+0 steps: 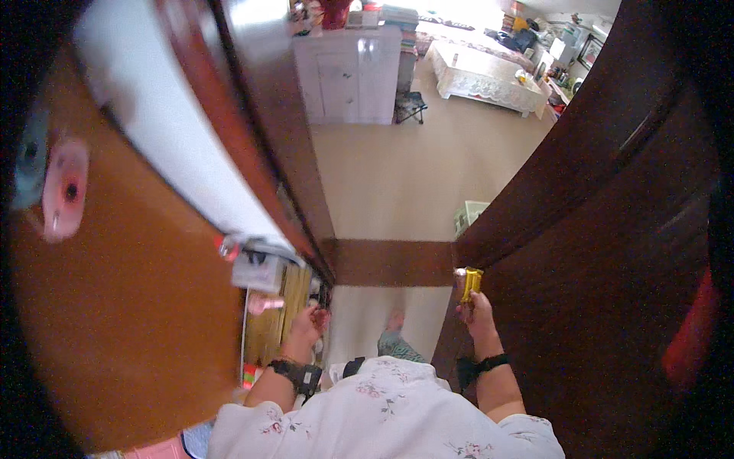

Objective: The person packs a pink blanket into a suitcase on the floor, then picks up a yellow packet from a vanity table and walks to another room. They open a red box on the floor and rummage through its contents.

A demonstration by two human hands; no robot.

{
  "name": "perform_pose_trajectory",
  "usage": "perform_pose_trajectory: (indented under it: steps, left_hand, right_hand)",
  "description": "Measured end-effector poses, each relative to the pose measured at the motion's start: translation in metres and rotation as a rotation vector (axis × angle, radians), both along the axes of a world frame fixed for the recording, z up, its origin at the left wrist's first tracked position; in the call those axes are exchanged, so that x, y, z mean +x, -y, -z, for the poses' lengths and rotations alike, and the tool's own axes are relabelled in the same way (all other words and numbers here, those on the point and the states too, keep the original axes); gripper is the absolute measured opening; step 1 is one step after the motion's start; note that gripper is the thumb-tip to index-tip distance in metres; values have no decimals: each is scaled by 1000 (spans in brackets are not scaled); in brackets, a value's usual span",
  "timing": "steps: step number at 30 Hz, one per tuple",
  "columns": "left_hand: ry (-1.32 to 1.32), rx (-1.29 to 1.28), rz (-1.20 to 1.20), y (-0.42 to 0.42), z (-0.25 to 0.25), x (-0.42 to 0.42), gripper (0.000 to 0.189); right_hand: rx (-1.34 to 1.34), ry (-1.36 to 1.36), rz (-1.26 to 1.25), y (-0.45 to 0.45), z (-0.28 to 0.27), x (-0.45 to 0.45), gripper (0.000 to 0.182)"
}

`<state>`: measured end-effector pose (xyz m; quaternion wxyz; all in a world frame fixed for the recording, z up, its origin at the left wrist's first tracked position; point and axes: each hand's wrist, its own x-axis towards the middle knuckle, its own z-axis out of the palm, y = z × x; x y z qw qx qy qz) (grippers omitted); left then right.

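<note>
My right hand (477, 312), at the right of the doorway, is closed around the lower end of a small yellow packet (472, 281). A pale, shiny item (460, 276) stands right beside the packet, and I cannot tell whether it is a separate thing. My left hand (315, 322) is raised at the left, its fingers curled, near a wooden shelf with small items. Blur hides whether it holds anything. Both wrists carry black bands, the left one with a small device.
A brown threshold (393, 263) crosses the floor between dark door frames. Left are an orange-brown panel (143, 298) and a white box (258, 274). Beyond are a green basket (475, 211), a white cabinet (350, 80), a folding stool (410, 106) and a lace-covered table (481, 77).
</note>
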<state>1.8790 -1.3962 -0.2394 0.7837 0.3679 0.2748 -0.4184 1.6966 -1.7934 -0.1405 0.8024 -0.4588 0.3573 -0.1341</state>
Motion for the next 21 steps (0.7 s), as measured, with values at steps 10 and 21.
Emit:
perform_pose_trajectory:
  steps: [10, 21]
  left_hand:
    - [82, 132, -88, 175, -43, 172, 13]
    - [51, 170, -61, 369, -26, 431, 12]
  right_hand:
    - [8, 18, -226, 157, 2, 208, 22]
    - [7, -37, -48, 351, 5, 403, 27]
